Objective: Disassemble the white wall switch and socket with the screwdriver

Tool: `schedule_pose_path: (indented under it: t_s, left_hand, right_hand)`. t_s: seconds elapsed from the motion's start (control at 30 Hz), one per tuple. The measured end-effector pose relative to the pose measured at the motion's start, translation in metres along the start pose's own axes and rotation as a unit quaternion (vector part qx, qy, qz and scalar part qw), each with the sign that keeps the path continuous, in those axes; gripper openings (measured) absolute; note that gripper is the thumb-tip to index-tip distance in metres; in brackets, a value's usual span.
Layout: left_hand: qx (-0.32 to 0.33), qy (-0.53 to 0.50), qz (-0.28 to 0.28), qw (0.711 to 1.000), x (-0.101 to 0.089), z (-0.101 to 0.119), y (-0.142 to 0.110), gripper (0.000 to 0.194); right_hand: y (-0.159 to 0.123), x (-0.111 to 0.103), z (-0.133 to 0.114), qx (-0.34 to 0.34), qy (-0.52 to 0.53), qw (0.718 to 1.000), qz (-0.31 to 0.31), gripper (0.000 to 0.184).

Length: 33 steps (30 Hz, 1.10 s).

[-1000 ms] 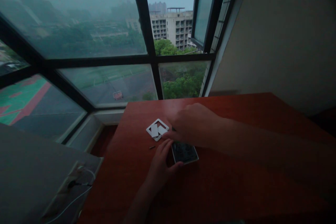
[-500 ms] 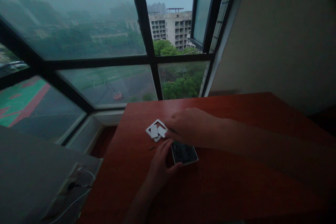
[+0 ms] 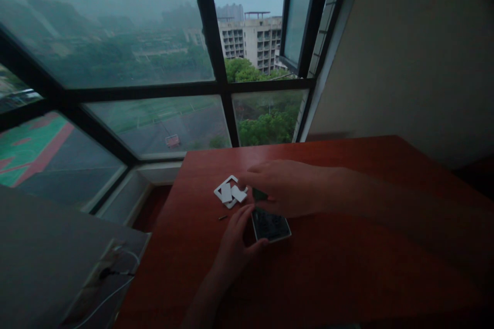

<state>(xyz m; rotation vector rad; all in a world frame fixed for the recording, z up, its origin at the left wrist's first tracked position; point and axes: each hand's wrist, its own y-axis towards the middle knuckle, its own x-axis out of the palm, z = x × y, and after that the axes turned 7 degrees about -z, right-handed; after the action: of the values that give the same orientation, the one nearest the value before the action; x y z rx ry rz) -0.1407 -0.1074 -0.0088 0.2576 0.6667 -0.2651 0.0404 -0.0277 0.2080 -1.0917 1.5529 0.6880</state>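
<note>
A square white-edged switch base (image 3: 271, 226) with a dark inside lies on the table. My left hand (image 3: 235, 244) grips it, thumb at the near edge and fingers at the far left corner. Over its far side reaches my right hand (image 3: 281, 182), fingers apart, its fingertips close to a small white rectangular cover (image 3: 239, 194). That cover and a second white cover (image 3: 226, 193) rest on a square white frame (image 3: 231, 180). Beneath my right hand a dark green piece (image 3: 259, 194) shows in part; its kind is unclear. A small screw (image 3: 223, 217) lies left of my left fingers.
The reddish-brown wooden table (image 3: 347, 267) reaches to the window (image 3: 154, 90) and the wall at right. Left of the table are a low wall and a power socket strip with a plug (image 3: 104, 272) and white cable (image 3: 104, 300).
My right hand has drawn slightly away from the white cover, which now lies turned on the frame. The dark green piece has come into sight. My left hand stays put.
</note>
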Motion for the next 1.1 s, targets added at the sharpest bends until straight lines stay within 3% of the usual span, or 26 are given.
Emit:
schedule_pose_path:
  t_s: [0.07,0.23,0.37,0.47,0.6,0.67,0.73,0.87,1.1]
  left_hand:
    - [0.001,0.002,0.0,1.0,0.0,-0.002,0.0,0.076]
    - [0.006,0.0,-0.002,1.0,-0.001,-0.002,0.0,0.074]
    - [0.008,-0.001,-0.001,1.0,-0.002,0.0,0.0,0.075]
    - [0.009,0.004,0.002,1.0,-0.002,0.0,0.0,0.074]
    - [0.004,0.009,0.001,1.0,-0.002,0.0,0.0,0.075]
    - [0.001,0.008,0.002,1.0,-0.002,0.0,0.0,0.075]
    - [0.001,0.009,0.006,1.0,-0.002,0.0,0.0,0.076]
    - [0.002,0.004,0.007,1.0,-0.002,0.001,0.0,0.075]
    - [-0.012,0.006,0.002,1.0,-0.002,0.003,0.002,0.065]
  right_hand:
    - [-0.001,0.0,0.001,-0.013,0.03,0.999,0.002,0.038]
    - [0.002,0.001,-0.004,0.139,-0.075,0.987,0.032,0.032]
    - [-0.002,-0.006,-0.004,0.082,-0.059,0.995,0.002,0.022]
    - [-0.006,-0.008,-0.003,0.056,-0.012,0.998,-0.016,0.037]
    - [-0.004,-0.001,-0.003,0.121,-0.065,0.99,0.031,0.027]
    - [-0.002,0.001,-0.002,0.129,-0.086,0.988,0.024,0.025]
    - [-0.003,0.0,-0.002,0.088,-0.064,0.994,0.007,0.022]
    - [-0.007,-0.004,-0.005,0.008,0.007,1.0,-0.015,0.039]
    - [-0.003,0.001,-0.01,0.039,-0.026,0.999,0.019,0.021]
